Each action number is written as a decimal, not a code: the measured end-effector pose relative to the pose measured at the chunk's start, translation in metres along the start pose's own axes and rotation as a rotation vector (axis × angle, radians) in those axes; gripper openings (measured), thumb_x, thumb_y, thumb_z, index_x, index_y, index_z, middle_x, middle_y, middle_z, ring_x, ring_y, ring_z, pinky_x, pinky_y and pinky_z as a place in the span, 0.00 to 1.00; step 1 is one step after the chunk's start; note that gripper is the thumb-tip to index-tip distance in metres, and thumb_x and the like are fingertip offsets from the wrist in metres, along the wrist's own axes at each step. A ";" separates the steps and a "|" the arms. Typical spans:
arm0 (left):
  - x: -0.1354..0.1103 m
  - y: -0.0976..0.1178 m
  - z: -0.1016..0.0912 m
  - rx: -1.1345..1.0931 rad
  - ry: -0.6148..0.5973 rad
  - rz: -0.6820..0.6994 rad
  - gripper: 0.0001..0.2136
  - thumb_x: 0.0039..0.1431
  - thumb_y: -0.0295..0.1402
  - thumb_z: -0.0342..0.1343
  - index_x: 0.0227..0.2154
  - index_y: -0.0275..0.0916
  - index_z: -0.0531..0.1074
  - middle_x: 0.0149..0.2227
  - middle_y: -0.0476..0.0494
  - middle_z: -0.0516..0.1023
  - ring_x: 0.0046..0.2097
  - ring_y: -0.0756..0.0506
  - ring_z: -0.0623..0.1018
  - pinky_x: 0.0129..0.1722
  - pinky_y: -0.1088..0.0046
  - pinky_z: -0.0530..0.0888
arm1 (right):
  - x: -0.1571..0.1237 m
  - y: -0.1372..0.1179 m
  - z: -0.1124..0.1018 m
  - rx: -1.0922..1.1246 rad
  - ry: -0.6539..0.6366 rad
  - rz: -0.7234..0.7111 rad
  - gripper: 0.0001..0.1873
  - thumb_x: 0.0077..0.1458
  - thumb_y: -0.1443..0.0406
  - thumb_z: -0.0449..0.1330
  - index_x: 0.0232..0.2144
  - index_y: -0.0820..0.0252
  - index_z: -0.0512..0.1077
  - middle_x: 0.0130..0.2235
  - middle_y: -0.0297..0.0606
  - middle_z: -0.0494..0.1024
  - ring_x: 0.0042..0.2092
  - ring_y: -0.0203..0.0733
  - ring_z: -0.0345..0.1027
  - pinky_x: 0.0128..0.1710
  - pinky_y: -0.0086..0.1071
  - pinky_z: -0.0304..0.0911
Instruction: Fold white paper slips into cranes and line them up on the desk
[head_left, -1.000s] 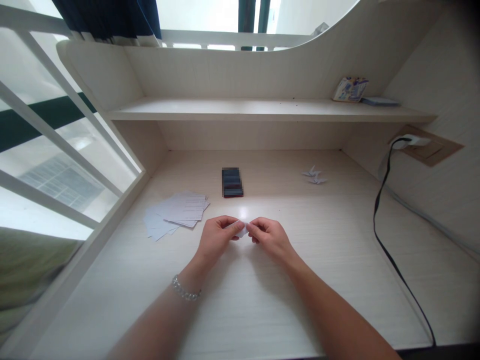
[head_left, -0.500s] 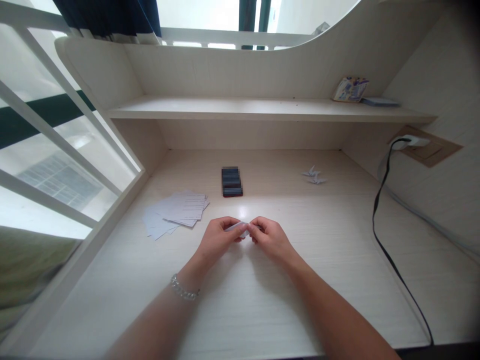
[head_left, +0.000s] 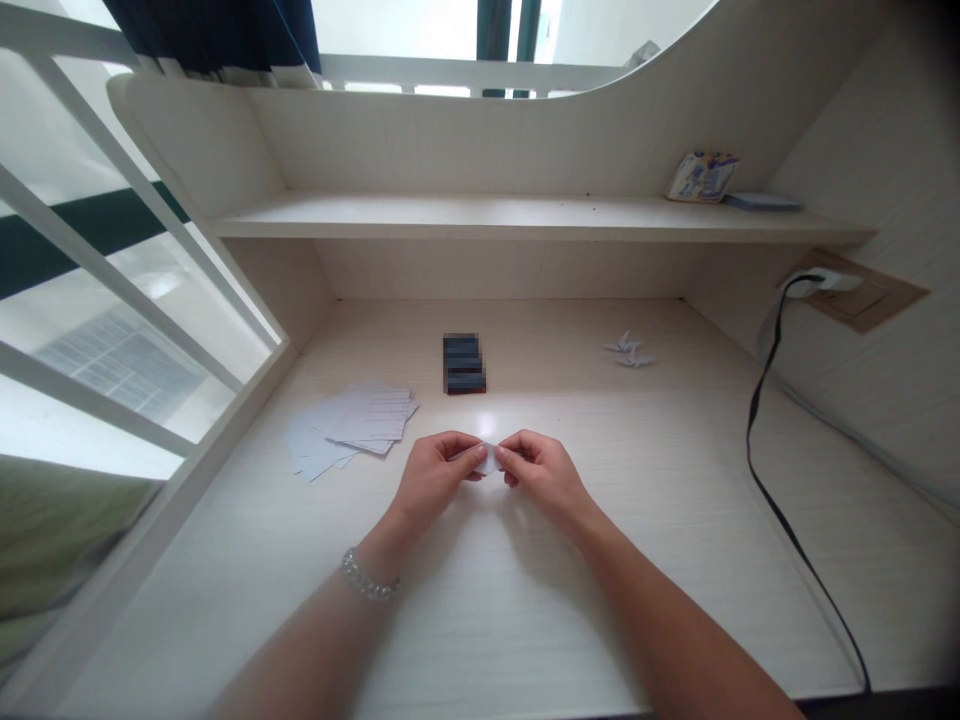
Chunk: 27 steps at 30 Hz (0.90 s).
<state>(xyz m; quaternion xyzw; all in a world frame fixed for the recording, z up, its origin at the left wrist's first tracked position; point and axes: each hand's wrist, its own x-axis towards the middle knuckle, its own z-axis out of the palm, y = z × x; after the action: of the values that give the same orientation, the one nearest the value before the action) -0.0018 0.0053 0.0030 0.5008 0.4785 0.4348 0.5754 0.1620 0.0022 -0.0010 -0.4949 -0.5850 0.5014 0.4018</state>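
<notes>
A small folded piece of white paper (head_left: 488, 459) is pinched between both hands just above the pale wooden desk (head_left: 525, 620). My left hand (head_left: 435, 475), with a bead bracelet on its wrist, grips the paper's left side with curled fingers. On the paper's right side my right hand (head_left: 541, 473) is closed in the same way. Most of the paper is hidden by the fingertips.
A loose pile of white paper sheets (head_left: 349, 425) lies left of the hands. A dark blurred block (head_left: 463, 363) stands behind them. Small folded paper figures (head_left: 628, 351) rest at the back right. A black cable (head_left: 780, 480) runs from a wall socket down the desk's right side. A packet (head_left: 701, 176) sits on the shelf.
The hands stay in place; the fingers have shifted slightly on the folded paper, which now shows a little more between the thumbs.
</notes>
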 end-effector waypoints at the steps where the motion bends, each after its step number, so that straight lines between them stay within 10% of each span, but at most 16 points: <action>1: 0.000 0.001 0.000 0.006 0.003 0.004 0.11 0.48 0.37 0.60 0.30 0.32 0.75 0.28 0.42 0.77 0.30 0.48 0.75 0.31 0.72 0.74 | 0.000 0.000 0.000 0.015 0.002 -0.010 0.09 0.52 0.61 0.57 0.29 0.61 0.72 0.24 0.34 0.72 0.26 0.35 0.65 0.27 0.29 0.60; 27: 0.001 -0.006 -0.002 0.011 0.025 0.115 0.08 0.46 0.31 0.63 0.30 0.34 0.73 0.29 0.44 0.78 0.30 0.49 0.76 0.31 0.74 0.73 | 0.003 0.003 0.002 0.098 0.049 -0.079 0.09 0.45 0.64 0.64 0.32 0.59 0.76 0.30 0.36 0.77 0.31 0.38 0.69 0.32 0.31 0.64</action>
<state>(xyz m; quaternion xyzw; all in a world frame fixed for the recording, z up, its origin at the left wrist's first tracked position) -0.0037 0.0064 -0.0032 0.5252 0.4586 0.4706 0.5407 0.1600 0.0051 -0.0044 -0.4633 -0.5689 0.5010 0.4590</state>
